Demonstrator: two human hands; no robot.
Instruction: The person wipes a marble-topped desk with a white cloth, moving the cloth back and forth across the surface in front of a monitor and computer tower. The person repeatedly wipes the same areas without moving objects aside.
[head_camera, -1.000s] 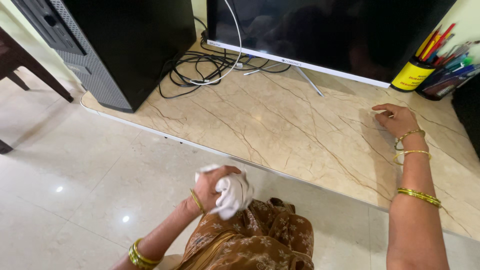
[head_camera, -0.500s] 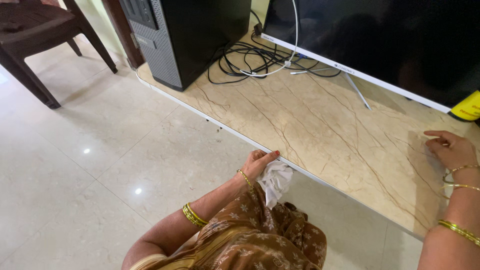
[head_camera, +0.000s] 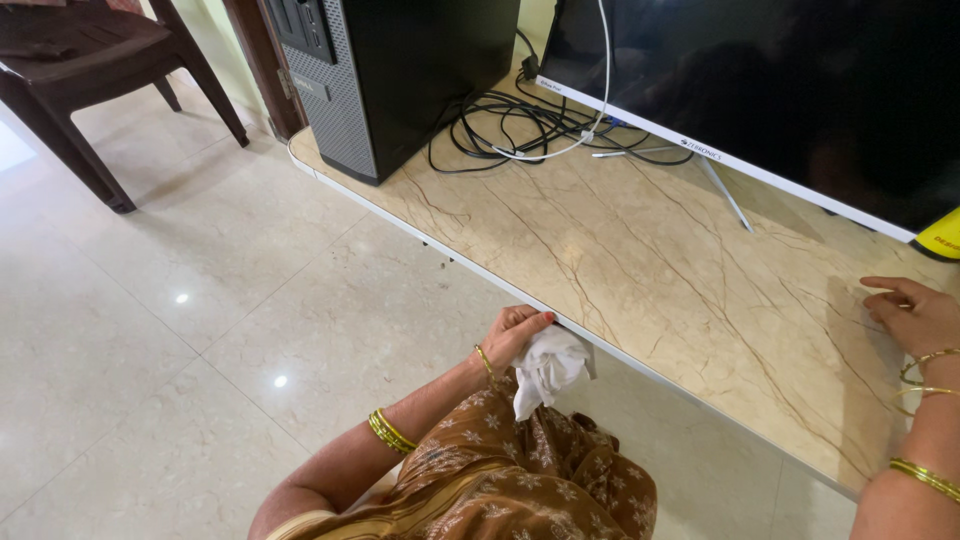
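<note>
there is a single view, from a camera worn on the person's head. it looks steeply down and forward from above the person's lap, tilted so the marble-patterned table (head_camera: 640, 260) runs diagonally from upper left to lower right. the table's near edge sits close under the lens, the left hand (head_camera: 515, 335) low at centre and the right hand (head_camera: 915, 315) at the right border. the far side reaches a monitor (head_camera: 780, 80) and a computer tower (head_camera: 400, 70), both cut off by the top edge. with one camera, no second view shares the scene.
</note>
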